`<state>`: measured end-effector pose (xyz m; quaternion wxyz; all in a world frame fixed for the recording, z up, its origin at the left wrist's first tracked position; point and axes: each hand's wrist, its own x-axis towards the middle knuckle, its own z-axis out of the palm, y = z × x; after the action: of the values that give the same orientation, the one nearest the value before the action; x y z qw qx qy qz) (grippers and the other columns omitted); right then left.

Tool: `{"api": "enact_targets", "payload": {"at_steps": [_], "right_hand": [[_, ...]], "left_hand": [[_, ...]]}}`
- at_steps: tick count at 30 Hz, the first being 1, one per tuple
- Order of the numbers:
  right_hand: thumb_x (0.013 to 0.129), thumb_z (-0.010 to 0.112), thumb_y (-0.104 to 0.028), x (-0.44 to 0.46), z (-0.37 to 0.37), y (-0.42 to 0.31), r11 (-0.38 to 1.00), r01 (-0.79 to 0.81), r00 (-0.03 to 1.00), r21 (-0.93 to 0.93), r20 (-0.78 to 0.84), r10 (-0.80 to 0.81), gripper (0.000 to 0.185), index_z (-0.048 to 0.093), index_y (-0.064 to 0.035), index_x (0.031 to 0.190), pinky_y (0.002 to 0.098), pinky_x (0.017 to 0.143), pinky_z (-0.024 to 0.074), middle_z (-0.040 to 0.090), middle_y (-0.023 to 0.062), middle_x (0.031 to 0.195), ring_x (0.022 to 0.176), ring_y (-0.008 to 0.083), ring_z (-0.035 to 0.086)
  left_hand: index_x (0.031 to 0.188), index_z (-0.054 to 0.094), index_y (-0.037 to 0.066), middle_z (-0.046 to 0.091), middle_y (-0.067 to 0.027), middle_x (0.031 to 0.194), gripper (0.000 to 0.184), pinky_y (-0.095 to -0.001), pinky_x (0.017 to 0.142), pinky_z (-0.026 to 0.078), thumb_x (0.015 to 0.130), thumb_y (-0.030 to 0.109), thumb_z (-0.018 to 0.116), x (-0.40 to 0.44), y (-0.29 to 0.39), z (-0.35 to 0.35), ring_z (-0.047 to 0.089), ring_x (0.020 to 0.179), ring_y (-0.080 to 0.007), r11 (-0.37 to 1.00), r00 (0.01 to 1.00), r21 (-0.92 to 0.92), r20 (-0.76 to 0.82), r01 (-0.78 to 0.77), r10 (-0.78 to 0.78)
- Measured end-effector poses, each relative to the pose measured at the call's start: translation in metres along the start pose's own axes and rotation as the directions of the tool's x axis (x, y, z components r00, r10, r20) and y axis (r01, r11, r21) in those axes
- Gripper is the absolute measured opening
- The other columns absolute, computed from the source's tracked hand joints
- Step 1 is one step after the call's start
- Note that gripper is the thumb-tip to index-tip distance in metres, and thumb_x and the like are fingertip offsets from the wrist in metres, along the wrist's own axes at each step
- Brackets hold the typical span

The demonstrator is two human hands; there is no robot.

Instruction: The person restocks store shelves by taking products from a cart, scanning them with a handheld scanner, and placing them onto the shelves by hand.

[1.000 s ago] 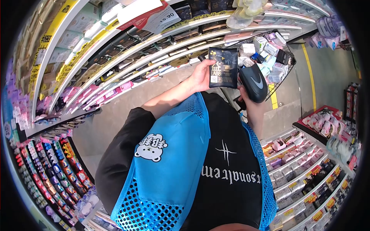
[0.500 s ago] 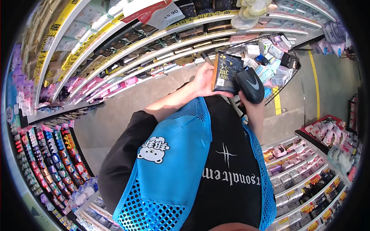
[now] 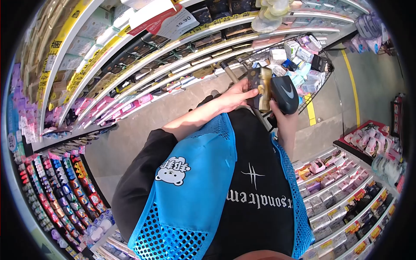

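Note:
My left hand is closed around a black and gold package, with the thumb lying across it. A gold side of the package faces the scanner, and motion blurs its print. In my right hand is a black handheld barcode scanner, its head close beside the package. The fingers of that hand wrap the scanner's handle and are partly hidden.
A black wire cart basket full of boxes and packs stands beyond my hands. Stocked shelves with price tags run along the far side; more shelves stand at lower right. Yellow lines mark the floor.
My left hand has turned the package, so its front face has swung away and a gold side shows. The scanner remains beside it in my right hand.

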<state>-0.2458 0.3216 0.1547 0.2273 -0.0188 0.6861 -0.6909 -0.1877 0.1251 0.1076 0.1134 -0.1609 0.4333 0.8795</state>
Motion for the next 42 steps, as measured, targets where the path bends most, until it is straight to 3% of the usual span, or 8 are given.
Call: {"api": "enact_targets", "payload": {"at_steps": [8,15,17,20,22,26,30,42], "right_hand": [[0.081,0.079,-0.004,0.014,-0.006,0.008,1.0,-0.028,0.996,0.002,-0.079,0.028,0.032,0.067,0.0002,0.111,0.0229,0.056,0.0466,0.071,0.0058,0.093,0.071,0.009,0.063],[0.089,0.069,-0.005,0.014,-0.017,0.004,0.997,-0.038,0.999,0.073,-0.034,0.041,0.033,0.064,0.0005,0.121,0.0223,0.056,0.0464,0.072,0.0126,0.106,0.081,0.0162,0.072],[0.092,0.067,-0.007,0.011,-0.025,0.006,0.992,-0.056,0.996,0.112,-0.056,0.062,0.036,0.06,-0.0002,0.127,0.0214,0.055,0.0447,0.072,0.0125,0.106,0.082,0.019,0.073],[0.091,0.068,-0.006,0.004,-0.033,0.001,0.991,-0.053,0.995,0.127,-0.077,0.063,0.03,0.061,0.0004,0.119,0.0213,0.053,0.0463,0.072,0.0145,0.105,0.084,0.0217,0.073],[0.091,0.068,-0.007,0.0,-0.037,0.004,0.99,-0.069,0.992,0.126,-0.099,0.082,0.026,0.061,-0.0004,0.115,0.0219,0.054,0.0458,0.072,0.0145,0.103,0.083,0.0214,0.073],[0.092,0.067,-0.008,-0.005,-0.042,0.014,0.987,-0.076,0.986,0.142,-0.138,0.095,0.025,0.062,-0.0003,0.115,0.0224,0.056,0.0451,0.072,0.0125,0.102,0.082,0.0193,0.073],[0.092,0.066,-0.008,-0.011,-0.039,0.015,0.983,-0.064,0.984,0.174,-0.153,0.092,0.024,0.064,0.0,0.114,0.0234,0.057,0.046,0.073,0.0118,0.102,0.082,0.0184,0.072],[0.093,0.067,-0.01,-0.014,-0.038,0.019,0.983,-0.064,0.98,0.171,-0.173,0.094,0.029,0.061,-0.0009,0.12,0.0223,0.057,0.0449,0.073,0.0113,0.101,0.082,0.0167,0.072]], "left_hand": [[0.126,0.043,0.002,0.067,-0.0103,0.111,0.053,-0.0319,0.085,0.055,0.084,-0.001,0.076,0.014,-0.01,-0.023,0.065,0.103,-0.016,0.991,0.993,0.076,0.057,-0.108,0.104],[0.147,0.019,0.014,0.062,-0.011,0.117,0.103,-0.0279,0.057,0.053,0.07,0.003,0.086,0.008,0.048,-0.017,0.063,0.094,-0.016,0.857,0.981,0.503,-0.081,-0.115,0.178],[0.137,0.035,0.009,0.063,-0.0126,0.118,0.088,-0.0335,0.066,0.055,0.068,0.012,0.089,0.037,0.055,-0.054,0.065,0.092,-0.0185,0.618,0.866,0.71,-0.024,-0.337,0.5],[0.121,0.044,0.005,0.07,-0.0163,0.103,0.074,-0.037,0.077,0.055,0.065,0.02,0.09,0.045,0.106,-0.056,0.068,0.086,-0.0228,0.352,0.698,0.924,-0.152,-0.152,0.7],[0.112,0.046,0.002,0.071,-0.0182,0.086,0.064,-0.0387,0.075,0.054,0.068,0.02,0.088,0.058,0.135,-0.064,0.07,0.078,-0.0253,0.309,0.652,0.947,-0.183,-0.083,0.736],[0.111,0.047,0.0,0.069,-0.0234,0.098,0.058,-0.0406,0.079,0.054,0.073,0.021,0.086,0.092,0.16,-0.103,0.069,0.088,-0.0355,-0.081,0.485,0.993,0.113,-0.087,0.867],[0.11,0.055,-0.001,0.061,-0.0208,0.099,0.051,-0.0446,0.08,0.05,0.073,0.019,0.085,0.101,0.173,-0.114,0.061,0.092,-0.0396,-0.225,0.378,0.973,0.225,-0.046,0.898],[0.108,0.058,0.007,0.066,-0.0136,0.104,0.047,-0.0462,0.092,0.038,0.073,0.028,0.083,0.128,0.192,-0.144,0.055,0.105,-0.0346,-0.361,0.496,0.92,0.246,0.15,0.832]]}}
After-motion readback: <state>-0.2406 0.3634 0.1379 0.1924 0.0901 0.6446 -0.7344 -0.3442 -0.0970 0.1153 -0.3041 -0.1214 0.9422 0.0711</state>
